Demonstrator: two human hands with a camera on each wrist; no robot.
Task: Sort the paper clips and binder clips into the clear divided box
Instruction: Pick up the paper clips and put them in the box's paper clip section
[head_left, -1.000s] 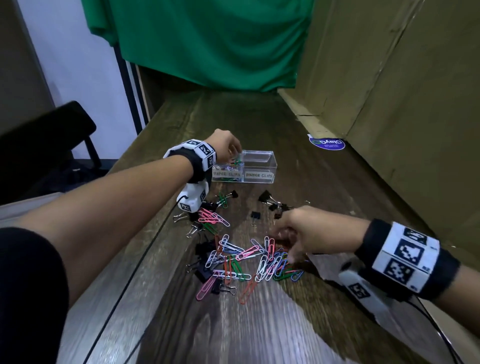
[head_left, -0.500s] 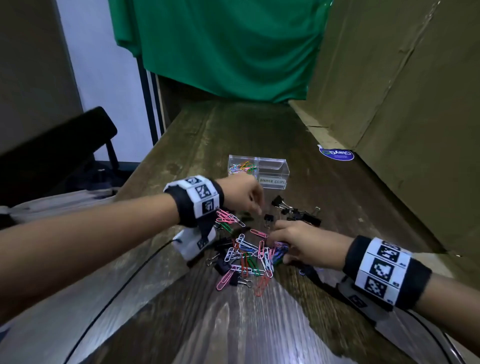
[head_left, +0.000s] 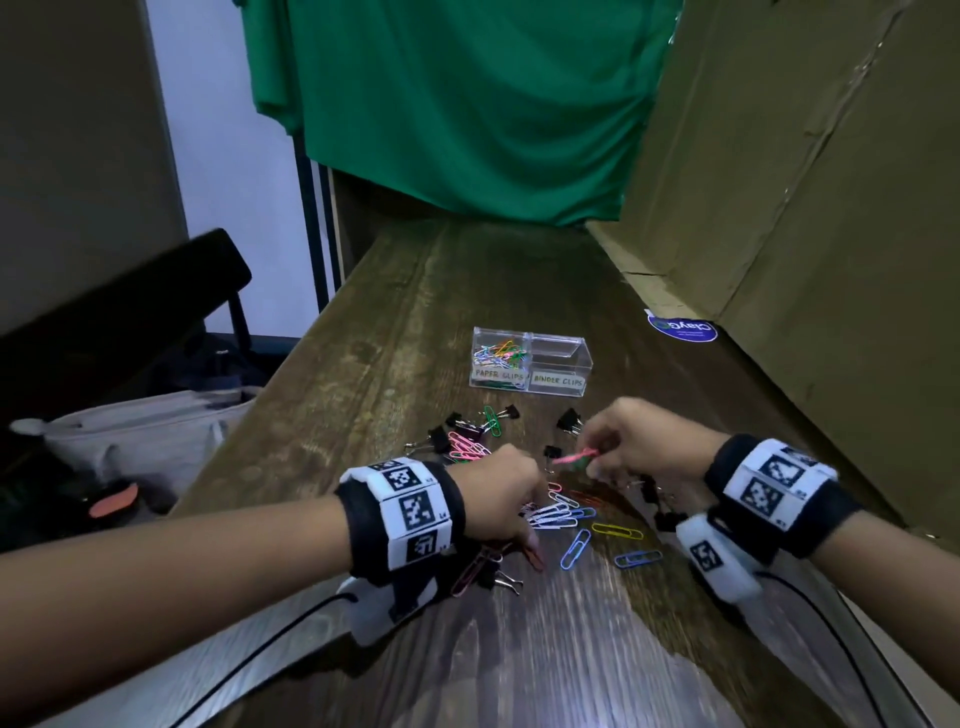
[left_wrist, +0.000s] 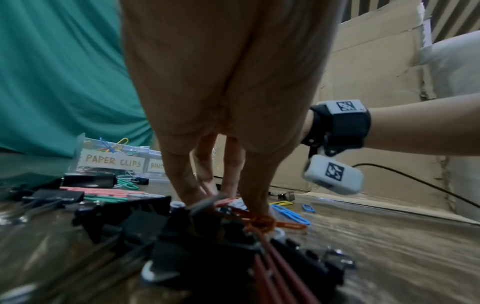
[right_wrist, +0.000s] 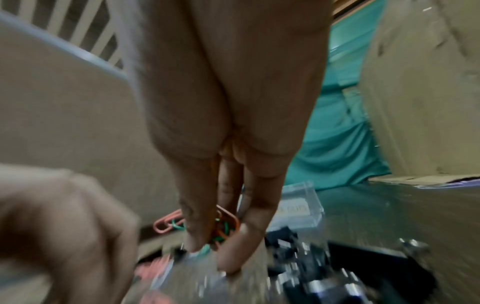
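Note:
The clear divided box (head_left: 530, 385) stands mid-table; its left cell, labelled PAPER CLIPS (left_wrist: 113, 163), holds several coloured clips, and the BINDER CLIPS cell looks empty. Loose coloured paper clips (head_left: 576, 545) and black binder clips (head_left: 569, 418) lie scattered in front of the box. My left hand (head_left: 530, 525) reaches down into the pile, and its fingertips (left_wrist: 193, 198) touch clips beside an orange one (left_wrist: 262, 222). My right hand (head_left: 589, 462) hovers just above the table. It pinches a pink and a green paper clip (right_wrist: 226, 224) between thumb and fingers.
A tall cardboard wall (head_left: 779, 208) lines the table's right side, with a blue sticker (head_left: 683, 328) at its foot. Green cloth (head_left: 467, 104) hangs at the far end. Past the table's left edge are a black chair (head_left: 130, 312) and a grey bag (head_left: 140, 426).
My left hand has come back from the box down to the pile. My right hand has risen off the pile with paper clips pinched in it.

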